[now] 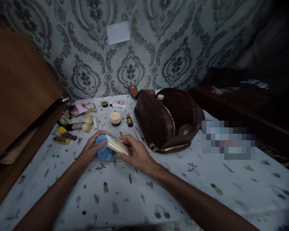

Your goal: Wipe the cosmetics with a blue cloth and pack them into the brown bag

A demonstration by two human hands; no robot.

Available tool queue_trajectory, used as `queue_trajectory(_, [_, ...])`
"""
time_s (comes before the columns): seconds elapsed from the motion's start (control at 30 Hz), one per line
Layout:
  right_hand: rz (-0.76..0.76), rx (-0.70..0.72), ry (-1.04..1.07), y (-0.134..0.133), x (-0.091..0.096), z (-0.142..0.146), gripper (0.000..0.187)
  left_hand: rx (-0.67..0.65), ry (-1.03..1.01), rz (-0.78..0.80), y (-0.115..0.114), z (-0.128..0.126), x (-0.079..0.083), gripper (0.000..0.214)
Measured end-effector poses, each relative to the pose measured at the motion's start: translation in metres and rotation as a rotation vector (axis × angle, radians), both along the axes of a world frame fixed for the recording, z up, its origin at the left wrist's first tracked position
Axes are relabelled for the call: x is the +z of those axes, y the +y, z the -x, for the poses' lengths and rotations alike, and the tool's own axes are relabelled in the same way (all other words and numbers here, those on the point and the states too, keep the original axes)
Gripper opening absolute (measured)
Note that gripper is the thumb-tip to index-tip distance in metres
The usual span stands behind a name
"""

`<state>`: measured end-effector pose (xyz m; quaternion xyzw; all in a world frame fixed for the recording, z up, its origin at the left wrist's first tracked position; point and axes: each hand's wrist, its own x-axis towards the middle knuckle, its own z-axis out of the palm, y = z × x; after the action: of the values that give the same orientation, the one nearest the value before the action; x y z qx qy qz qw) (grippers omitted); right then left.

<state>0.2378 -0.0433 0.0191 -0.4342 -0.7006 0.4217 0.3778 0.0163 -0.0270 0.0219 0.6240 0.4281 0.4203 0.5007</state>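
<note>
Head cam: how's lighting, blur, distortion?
Head view: dim, brightest on the cloth mid-frame, far right falls to black; wide-angle bends the edges; a pixelated block sits right of the bag; left hand on puff, right hand on tube read fairly sharp.

Just one head-worn cam, looking forward and down over the printed cloth, left hand and right hand close in mid-frame, patterned wall behind.
</note>
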Motion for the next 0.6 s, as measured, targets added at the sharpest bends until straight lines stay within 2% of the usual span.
queue_trajectory(0.1, [0.247, 0.123, 0.225, 0.004, -0.003, 0.000, 0.041, 0.001, 0.027, -0.023, 0.000, 0.003, 0.003, 0.040])
queue_trajectory(0.2, [0.465, 0.206, 0.425, 0.005, -0.004, 0.001, 0.047, 0.008, 0.057, -0.027, -0.001, 0.005, 0.004, 0.040])
queue_trajectory(0.3, [0.539, 0.230, 0.480, 0.004, -0.004, 0.001, 0.053, -0.001, 0.031, 0.002, -0.001, 0.005, 0.003, 0.042])
queue_trajectory(0.6, [0.733, 0.352, 0.653, 0.003, -0.005, 0.003, 0.054, -0.050, -0.133, 0.086, 0.002, 0.006, -0.008, 0.039])
